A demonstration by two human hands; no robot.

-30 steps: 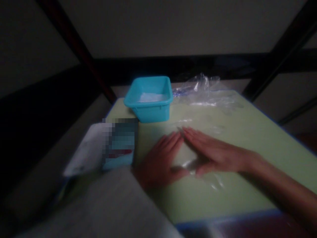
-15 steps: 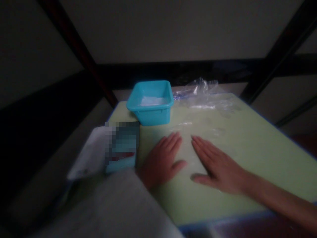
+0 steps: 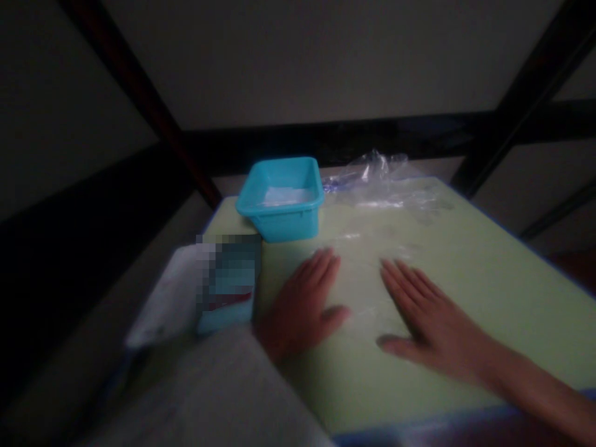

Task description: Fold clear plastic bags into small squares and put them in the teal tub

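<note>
My left hand [image 3: 305, 304] lies flat, palm down, with its thumb held away from the fingers. To its right, my right hand [image 3: 431, 320] is also flat and palm down, thumb out. Both rest on what looks like a clear plastic sheet or bag [image 3: 365, 282] spread over the green tabletop [image 3: 493, 292]; its outline is faint between the hands. Neither hand grips anything. Past the hands, the far part of the clear plastic [image 3: 382, 174] is crumpled and shiny; I cannot tell whether it is one piece with the flat part.
A turquoise plastic basket [image 3: 284, 223] with white paper [image 3: 288, 195] inside stands at the back left. A blurred-out teal item [image 3: 230, 279] and a white packet or sheet [image 3: 167, 295] lie left of my left hand. The table has a blue edge [image 3: 521, 239].
My right hand has slid to the right, away from my left hand, still flat. The left hand stays nearly where it was. The view has shifted slightly.
</note>
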